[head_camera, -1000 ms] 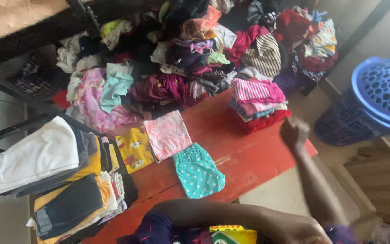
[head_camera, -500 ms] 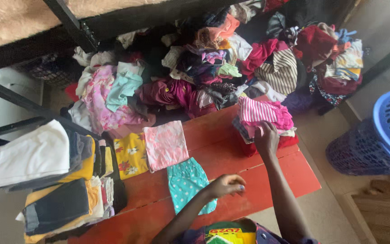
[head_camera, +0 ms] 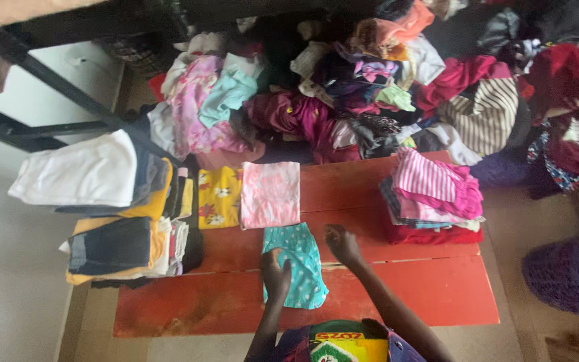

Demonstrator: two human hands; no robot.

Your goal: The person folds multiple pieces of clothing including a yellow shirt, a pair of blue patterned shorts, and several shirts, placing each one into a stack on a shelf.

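Note:
A small teal polka-dot garment [head_camera: 301,249] lies flat near the middle of the red wooden table [head_camera: 403,288]. My left hand [head_camera: 276,273] rests palm down on its left half. At the garment's upper right edge my right hand [head_camera: 342,245] touches the cloth with curled fingers; whether it grips the cloth is unclear. Just beyond the teal piece lie a folded pink garment [head_camera: 271,194] and a folded yellow flowered one [head_camera: 219,198].
A stack of folded pink and striped clothes [head_camera: 433,194] stands on the table's right end. Taller folded stacks [head_camera: 122,221] sit at the left end. A big heap of loose clothes [head_camera: 343,94] lies behind, under a black metal frame [head_camera: 55,87]. A blue basket [head_camera: 571,275] stands right.
My right hand has left the striped stack and come back to the teal garment. My left hand has dropped onto that garment. The view has shifted right.

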